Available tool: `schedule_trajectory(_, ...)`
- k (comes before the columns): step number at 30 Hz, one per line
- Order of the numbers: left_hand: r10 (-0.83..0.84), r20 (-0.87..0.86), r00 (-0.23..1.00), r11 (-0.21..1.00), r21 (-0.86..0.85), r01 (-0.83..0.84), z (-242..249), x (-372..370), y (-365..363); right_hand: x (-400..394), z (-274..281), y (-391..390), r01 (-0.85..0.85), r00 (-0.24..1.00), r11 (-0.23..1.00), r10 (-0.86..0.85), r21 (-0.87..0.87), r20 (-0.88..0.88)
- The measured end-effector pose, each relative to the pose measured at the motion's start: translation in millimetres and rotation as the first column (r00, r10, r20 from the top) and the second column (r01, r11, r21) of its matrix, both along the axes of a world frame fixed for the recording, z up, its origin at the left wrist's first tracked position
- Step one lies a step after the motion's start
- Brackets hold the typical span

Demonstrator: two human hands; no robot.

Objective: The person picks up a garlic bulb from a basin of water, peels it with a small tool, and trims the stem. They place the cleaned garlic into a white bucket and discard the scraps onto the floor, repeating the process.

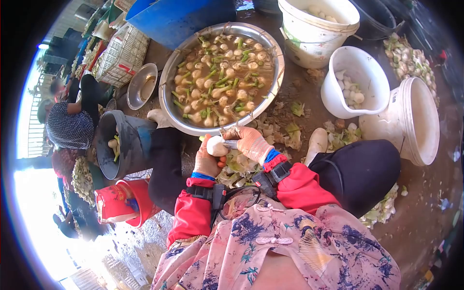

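My left hand (208,157), in an orange-coated glove, is closed round a peeled white onion (216,146). A short green stem sticks out beside its thumb. Against the onion's right side lies a small metal blade, apparently a knife (231,144), gripped in my gloved right hand (249,143). My right fingers hide its handle. Just beyond both hands stands a wide metal basin (279,87) of brown water. Floating in it are many unpeeled onions (223,100) with green stem stubs. Peeled skins (235,169) lie on the floor below my hands.
On the right stand a white bucket (328,87) of peeled onions, a tipped pale bucket (386,118) and another white bucket (309,46). A dark bucket (130,145) and a red bucket (145,198) stand left. A blue tub (179,19) is behind the basin. Other people (70,125) sit far left.
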State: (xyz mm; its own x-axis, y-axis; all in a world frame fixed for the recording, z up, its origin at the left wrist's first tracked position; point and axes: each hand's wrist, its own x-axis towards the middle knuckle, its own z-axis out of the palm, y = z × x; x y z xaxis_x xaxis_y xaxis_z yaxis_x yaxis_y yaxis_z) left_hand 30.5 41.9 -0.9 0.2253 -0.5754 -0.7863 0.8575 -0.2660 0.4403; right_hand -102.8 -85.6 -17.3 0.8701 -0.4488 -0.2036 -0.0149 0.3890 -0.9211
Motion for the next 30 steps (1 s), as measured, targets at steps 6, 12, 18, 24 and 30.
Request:
schedule_trajectory(6, 0.300, -0.016, 0.954, 0.929, -0.221, -0.296, -26.6, 5.2, -6.8, -6.4, 46.0, 7.0, -0.455, 0.880, 0.865, 0.473, -0.211, 0.037)
schedule_trajectory(12, 0.235, 0.342, 0.910, 0.923, -0.371, -0.099, 10.9, -3.9, 6.0, -8.3, 6.6, -14.1, -0.157, 0.933, 0.930, 0.030, -0.333, -0.359)
schedule_trajectory(18, 0.074, 0.797, 0.599, 0.928, -0.275, 0.251, 8.2, -14.2, 8.0, 6.2, -9.6, 5.2, 0.202, 0.971, 0.979, -0.204, -0.026, -0.121)
schedule_trajectory(24, -0.045, 0.930, 0.366, 0.872, -0.142, 0.469, 1.0, -21.7, 8.8, 6.3, 6.4, 7.3, 0.021, 0.932, 0.884, -0.186, -0.467, -0.310)
schedule_trajectory(30, 0.064, 0.702, 0.709, 0.824, -0.438, 0.359, 12.8, -18.3, 13.7, 3.7, 2.4, -1.0, -0.030, 0.918, 0.916, -0.133, -0.401, -0.374)
